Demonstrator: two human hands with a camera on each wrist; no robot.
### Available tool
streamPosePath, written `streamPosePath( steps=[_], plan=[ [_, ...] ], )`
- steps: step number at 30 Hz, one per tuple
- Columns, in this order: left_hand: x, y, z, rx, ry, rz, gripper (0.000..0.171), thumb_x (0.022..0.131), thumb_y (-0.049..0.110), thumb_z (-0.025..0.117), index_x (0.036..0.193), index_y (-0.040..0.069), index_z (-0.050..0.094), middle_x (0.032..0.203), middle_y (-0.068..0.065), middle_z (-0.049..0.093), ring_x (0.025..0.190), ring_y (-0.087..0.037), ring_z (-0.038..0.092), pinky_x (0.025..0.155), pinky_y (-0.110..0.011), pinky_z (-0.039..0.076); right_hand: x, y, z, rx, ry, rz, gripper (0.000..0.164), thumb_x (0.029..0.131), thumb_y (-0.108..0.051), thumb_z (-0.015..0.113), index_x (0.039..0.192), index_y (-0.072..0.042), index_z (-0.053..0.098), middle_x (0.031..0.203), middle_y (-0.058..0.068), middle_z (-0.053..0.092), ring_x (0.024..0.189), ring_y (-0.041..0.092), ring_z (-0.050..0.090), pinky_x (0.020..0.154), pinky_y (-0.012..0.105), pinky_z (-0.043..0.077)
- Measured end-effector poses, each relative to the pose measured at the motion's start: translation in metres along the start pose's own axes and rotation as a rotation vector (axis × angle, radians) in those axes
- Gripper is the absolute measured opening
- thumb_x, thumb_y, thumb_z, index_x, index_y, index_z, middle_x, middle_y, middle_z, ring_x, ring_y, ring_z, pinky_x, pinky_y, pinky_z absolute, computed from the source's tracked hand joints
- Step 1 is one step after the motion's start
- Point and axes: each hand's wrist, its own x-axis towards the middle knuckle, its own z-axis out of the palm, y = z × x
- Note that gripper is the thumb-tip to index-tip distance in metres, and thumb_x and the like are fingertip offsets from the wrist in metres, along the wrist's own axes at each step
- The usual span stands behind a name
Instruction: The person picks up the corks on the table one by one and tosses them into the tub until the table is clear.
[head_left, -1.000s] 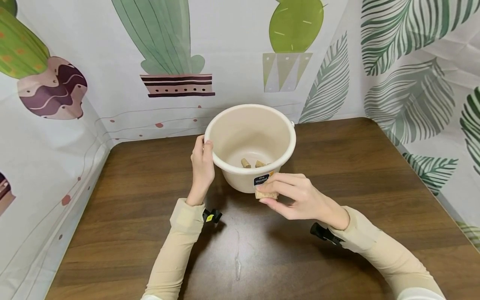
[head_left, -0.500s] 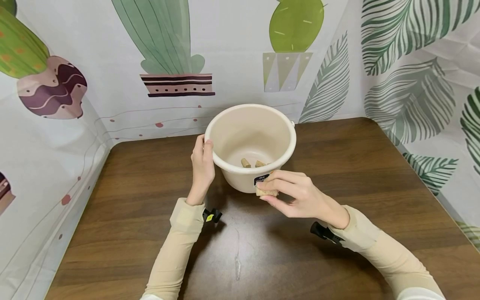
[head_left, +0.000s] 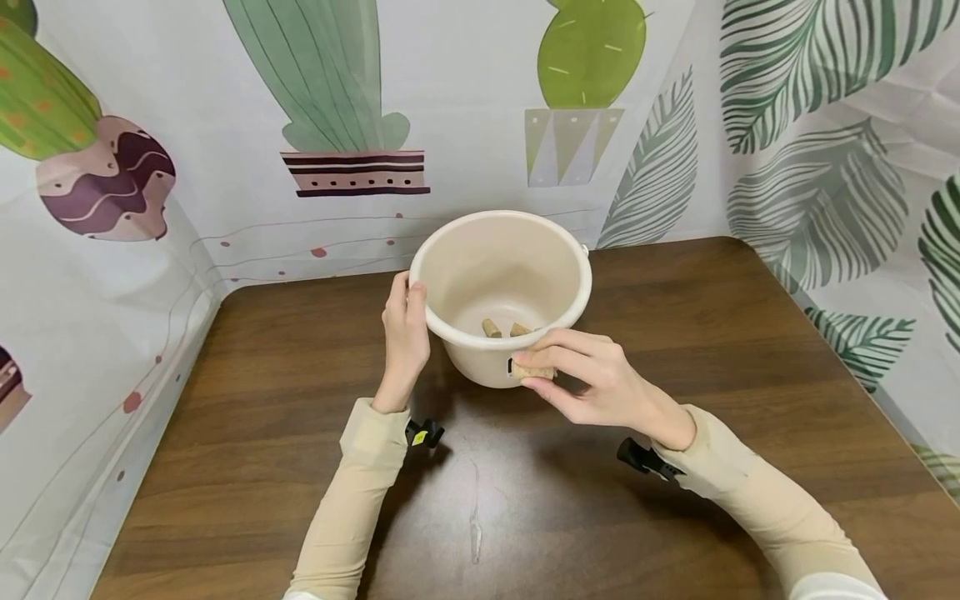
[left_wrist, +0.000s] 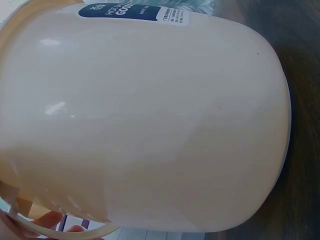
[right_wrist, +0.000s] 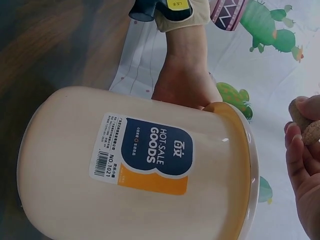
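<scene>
A cream plastic bucket [head_left: 472, 357] stands upright at the back of the table. My left hand [head_left: 406, 329] grips its rim on the left side; in the left wrist view, fingers [left_wrist: 47, 220] show by the rim and handle. In front of the bucket's right side, below the rim, my right hand [head_left: 588, 375] pinches tan corks [head_left: 534, 372]. Two seem to lie together between its fingers in the right wrist view, partly hidden by them. Inside the bucket, a cork [head_left: 491, 328] lies on the bottom beside another cork [head_left: 520, 330], partly cut off by the rim.
The brown wooden table [head_left: 285, 400] extends around the bucket. A small clear strip [head_left: 476, 537] lies near the front. Behind hangs a white cloth [head_left: 480, 100] printed with cacti and leaves. A blue and orange label [right_wrist: 155, 155] is on the bucket's wall.
My right hand has risen slightly toward the bucket's rim with the corks, covering more of the label. My left hand and the bucket have stayed in place.
</scene>
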Motion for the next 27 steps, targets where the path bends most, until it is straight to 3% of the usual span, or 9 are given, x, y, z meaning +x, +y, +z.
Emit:
streamPosePath(
  steps=[27],
  plan=[
    [0.0005,-0.0009,-0.0002,-0.006,-0.001,0.003,0.037,0.096,0.03,0.039,0.118,0.007,0.058,0.104,-0.022,0.063,0.095,-0.036,0.058,0.079,-0.035,0.042,0.0073,0.0099,-0.0009,-0.053,0.031,0.044,0.018,0.089,-0.012,0.066,0.092,0.004,0.072,0.084,0.012,0.07,0.067,0.012,0.059,0.057,0.018,0.045]
  ],
)
